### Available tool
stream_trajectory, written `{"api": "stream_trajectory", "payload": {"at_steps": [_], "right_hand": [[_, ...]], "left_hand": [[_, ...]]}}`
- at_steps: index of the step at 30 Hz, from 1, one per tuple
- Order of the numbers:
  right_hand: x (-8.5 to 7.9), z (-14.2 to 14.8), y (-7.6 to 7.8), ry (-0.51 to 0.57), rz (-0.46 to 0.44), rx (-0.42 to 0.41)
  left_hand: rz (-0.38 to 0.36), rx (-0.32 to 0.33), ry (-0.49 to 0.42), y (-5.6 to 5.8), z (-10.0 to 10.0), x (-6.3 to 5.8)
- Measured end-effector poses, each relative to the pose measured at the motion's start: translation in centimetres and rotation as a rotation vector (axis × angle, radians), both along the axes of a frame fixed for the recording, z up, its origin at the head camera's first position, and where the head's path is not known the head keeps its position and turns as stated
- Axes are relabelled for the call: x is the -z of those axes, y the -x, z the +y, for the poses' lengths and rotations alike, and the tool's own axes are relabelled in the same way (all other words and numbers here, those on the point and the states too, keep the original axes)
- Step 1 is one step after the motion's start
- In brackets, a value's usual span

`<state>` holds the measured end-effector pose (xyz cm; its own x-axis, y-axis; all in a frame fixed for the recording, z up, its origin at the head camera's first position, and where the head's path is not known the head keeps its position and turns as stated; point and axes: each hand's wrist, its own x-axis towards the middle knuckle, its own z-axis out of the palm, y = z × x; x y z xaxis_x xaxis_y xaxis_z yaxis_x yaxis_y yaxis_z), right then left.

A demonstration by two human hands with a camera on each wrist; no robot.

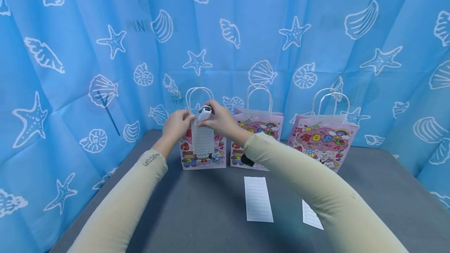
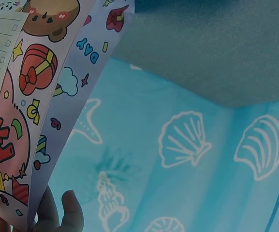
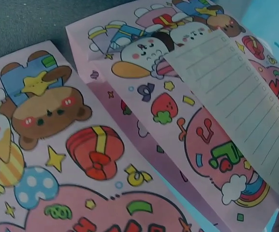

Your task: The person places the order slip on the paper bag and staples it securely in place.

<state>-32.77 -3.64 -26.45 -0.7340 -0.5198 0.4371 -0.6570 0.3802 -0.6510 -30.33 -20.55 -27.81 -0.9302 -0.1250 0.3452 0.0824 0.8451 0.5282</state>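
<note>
At the left gift bag (image 1: pixel 186 155), both hands meet by the top edge. My right hand (image 1: pixel 222 120) grips a small white stapler (image 1: pixel 204 114) over the top of a lined paper slip (image 1: pixel 203 139), which hangs down the bag's printed front. The left hand (image 1: pixel 177 127) pinches the bag's top edge beside the slip. In the left wrist view its fingers (image 2: pixel 71 212) are behind the bag, with the thumb in front. The right wrist view shows the slip (image 3: pixel 231 106) lying over the cartoon print; the stapler is out of sight there.
A middle gift bag (image 1: pixel 258 117) and a right gift bag (image 1: pixel 321 139) stand alongside, handles up. Two lined slips lie on the grey table: one slip (image 1: pixel 258 199) in front, another slip (image 1: pixel 311 218) partly under the right sleeve. A blue curtain (image 1: pixel 225 18) hangs behind.
</note>
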Motion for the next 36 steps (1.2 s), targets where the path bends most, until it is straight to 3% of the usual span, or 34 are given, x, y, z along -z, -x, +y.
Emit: {"api": "stream_trajectory", "payload": {"at_steps": [13, 26, 36], "right_hand": [[-1.2, -0.9, 0.9, -0.142, -0.037, 0.008], [-1.8, -1.1, 1.8, -0.241, -0.140, -0.112], [-2.0, -1.8, 1.9, -0.297, -0.084, -0.039]], "left_hand": [[-0.001, -0.006, -0.012, 0.0, -0.1, 0.0], [-0.010, -0.024, -0.012, 0.0, 0.3, 0.3], [-0.004, -0.019, -0.001, -0.1, 0.2, 0.4]]}}
